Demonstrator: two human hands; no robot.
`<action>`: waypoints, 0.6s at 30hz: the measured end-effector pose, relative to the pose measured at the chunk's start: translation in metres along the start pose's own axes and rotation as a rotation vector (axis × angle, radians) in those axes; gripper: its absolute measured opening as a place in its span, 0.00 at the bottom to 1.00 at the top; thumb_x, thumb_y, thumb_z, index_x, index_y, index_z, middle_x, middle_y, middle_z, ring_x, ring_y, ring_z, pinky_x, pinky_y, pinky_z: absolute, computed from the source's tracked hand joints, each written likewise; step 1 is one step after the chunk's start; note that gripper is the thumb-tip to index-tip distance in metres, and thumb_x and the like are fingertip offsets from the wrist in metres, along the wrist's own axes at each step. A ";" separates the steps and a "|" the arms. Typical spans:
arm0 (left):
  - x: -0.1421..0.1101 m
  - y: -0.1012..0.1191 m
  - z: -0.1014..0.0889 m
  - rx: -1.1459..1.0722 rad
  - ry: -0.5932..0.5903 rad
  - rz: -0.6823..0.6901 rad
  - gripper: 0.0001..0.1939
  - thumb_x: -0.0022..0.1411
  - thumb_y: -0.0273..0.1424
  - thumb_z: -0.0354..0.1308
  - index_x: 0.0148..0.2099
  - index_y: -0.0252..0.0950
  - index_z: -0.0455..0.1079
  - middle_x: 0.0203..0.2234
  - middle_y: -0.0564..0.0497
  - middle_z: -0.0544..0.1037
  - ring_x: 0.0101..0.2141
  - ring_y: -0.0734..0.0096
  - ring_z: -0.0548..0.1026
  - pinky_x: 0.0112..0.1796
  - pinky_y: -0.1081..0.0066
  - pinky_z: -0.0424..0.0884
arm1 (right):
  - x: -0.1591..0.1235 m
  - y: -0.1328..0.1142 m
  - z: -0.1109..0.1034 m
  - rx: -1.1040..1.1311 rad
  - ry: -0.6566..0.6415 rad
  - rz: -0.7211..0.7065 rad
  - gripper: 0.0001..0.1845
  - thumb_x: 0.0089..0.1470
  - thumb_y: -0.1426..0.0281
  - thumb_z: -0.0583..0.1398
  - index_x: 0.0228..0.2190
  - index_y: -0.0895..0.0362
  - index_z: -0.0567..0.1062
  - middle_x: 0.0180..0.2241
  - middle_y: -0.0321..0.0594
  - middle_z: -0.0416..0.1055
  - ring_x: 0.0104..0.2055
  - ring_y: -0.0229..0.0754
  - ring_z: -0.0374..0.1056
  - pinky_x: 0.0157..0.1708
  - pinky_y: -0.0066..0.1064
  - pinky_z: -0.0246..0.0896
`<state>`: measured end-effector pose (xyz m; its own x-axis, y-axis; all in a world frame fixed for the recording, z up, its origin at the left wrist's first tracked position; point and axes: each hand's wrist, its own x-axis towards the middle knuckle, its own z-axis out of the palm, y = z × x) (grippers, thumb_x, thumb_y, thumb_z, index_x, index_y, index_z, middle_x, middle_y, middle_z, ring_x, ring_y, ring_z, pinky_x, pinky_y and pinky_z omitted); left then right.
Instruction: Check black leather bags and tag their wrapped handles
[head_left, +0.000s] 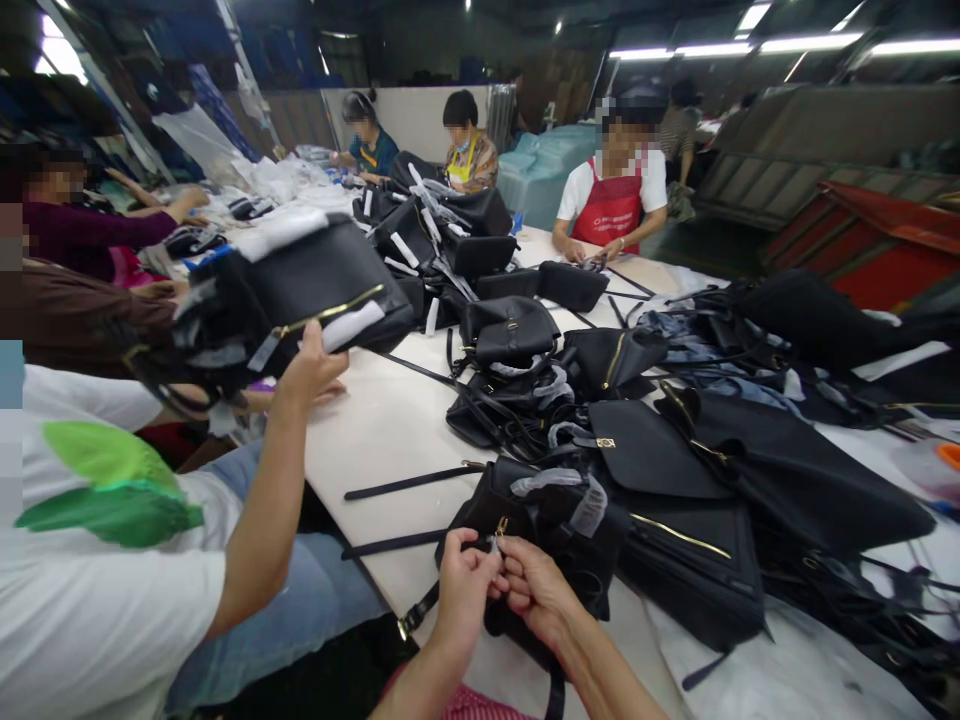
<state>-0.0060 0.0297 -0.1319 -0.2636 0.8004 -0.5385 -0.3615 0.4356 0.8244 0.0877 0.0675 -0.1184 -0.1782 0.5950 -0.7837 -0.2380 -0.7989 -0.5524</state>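
Well to the left of the hands, a co-worker in a white shirt (pixel 120 620) with a green leaf print holds up a black bag with a gold zip (pixel 315 280). Between that person and the hands, the pale table (pixel 352 410) shows, with two thin black straps (pixel 405 484) stretched over it. A buckle (pixel 405 626) hangs at the table's edge, just left of the hands. Beyond them is a heap of black bags (pixel 484 255).

The left hand (pixel 466 580) has its thumb and fingertips pinched on a small pale piece (pixel 495 544), just below a gold clasp (pixel 502 525). The right hand (pixel 534 588) pinches the same piece from the other side. The black bag being worked on (pixel 559 540) lies on the table under and just beyond both hands, clear wrap (pixel 590 508) around its handle.

Just right of the hands lies a flap bag (pixel 656 450); farther right, a large slouching bag (pixel 821 470).
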 end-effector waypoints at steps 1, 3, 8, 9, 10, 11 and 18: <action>-0.001 0.000 -0.001 -0.018 -0.010 -0.026 0.23 0.45 0.39 0.64 0.39 0.38 0.58 0.16 0.59 0.72 0.18 0.74 0.72 0.21 0.76 0.64 | 0.000 0.000 -0.001 0.022 -0.008 0.009 0.15 0.38 0.64 0.64 0.20 0.55 0.61 0.11 0.19 0.47 0.11 0.24 0.39 0.13 0.20 0.28; -0.003 0.000 -0.003 -0.051 -0.037 -0.075 0.21 0.44 0.40 0.65 0.37 0.36 0.61 0.19 0.56 0.73 0.21 0.74 0.73 0.24 0.76 0.66 | 0.000 0.001 -0.004 0.053 -0.021 0.022 0.15 0.38 0.65 0.65 0.20 0.55 0.62 0.11 0.19 0.47 0.11 0.24 0.39 0.13 0.20 0.27; 0.000 0.002 -0.006 -0.059 -0.053 -0.091 0.18 0.52 0.46 0.58 0.34 0.35 0.65 0.24 0.51 0.74 0.24 0.72 0.73 0.26 0.72 0.68 | -0.001 0.004 -0.004 0.059 -0.012 0.004 0.15 0.39 0.67 0.65 0.20 0.55 0.63 0.11 0.17 0.45 0.11 0.23 0.37 0.13 0.19 0.27; 0.002 0.003 -0.006 -0.039 -0.042 -0.063 0.17 0.53 0.45 0.58 0.33 0.35 0.65 0.24 0.52 0.73 0.24 0.73 0.73 0.26 0.73 0.68 | 0.000 0.004 -0.004 0.052 -0.003 -0.002 0.14 0.39 0.67 0.65 0.20 0.56 0.63 0.11 0.17 0.45 0.11 0.23 0.37 0.13 0.19 0.27; 0.005 0.003 -0.006 -0.012 -0.029 -0.028 0.16 0.53 0.44 0.58 0.33 0.35 0.66 0.23 0.53 0.72 0.24 0.73 0.72 0.25 0.74 0.67 | 0.000 0.005 -0.003 0.044 0.008 -0.005 0.13 0.39 0.67 0.65 0.20 0.56 0.64 0.10 0.18 0.45 0.11 0.23 0.37 0.13 0.19 0.27; 0.007 0.002 -0.005 0.021 -0.016 0.013 0.14 0.53 0.42 0.59 0.31 0.35 0.66 0.22 0.54 0.71 0.23 0.74 0.70 0.25 0.74 0.65 | 0.000 0.005 -0.003 0.036 0.020 -0.009 0.13 0.40 0.67 0.65 0.20 0.56 0.64 0.10 0.18 0.46 0.11 0.23 0.37 0.13 0.19 0.26; -0.001 0.008 -0.008 0.297 -0.017 0.300 0.06 0.55 0.32 0.58 0.29 0.36 0.73 0.25 0.50 0.74 0.29 0.66 0.71 0.32 0.70 0.66 | 0.000 0.006 -0.003 0.024 0.045 -0.032 0.13 0.38 0.68 0.64 0.20 0.56 0.63 0.10 0.18 0.46 0.11 0.23 0.38 0.13 0.19 0.27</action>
<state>-0.0159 0.0290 -0.1259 -0.3024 0.9153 -0.2661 0.0034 0.2802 0.9599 0.0888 0.0625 -0.1224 -0.1273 0.6154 -0.7778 -0.2661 -0.7767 -0.5709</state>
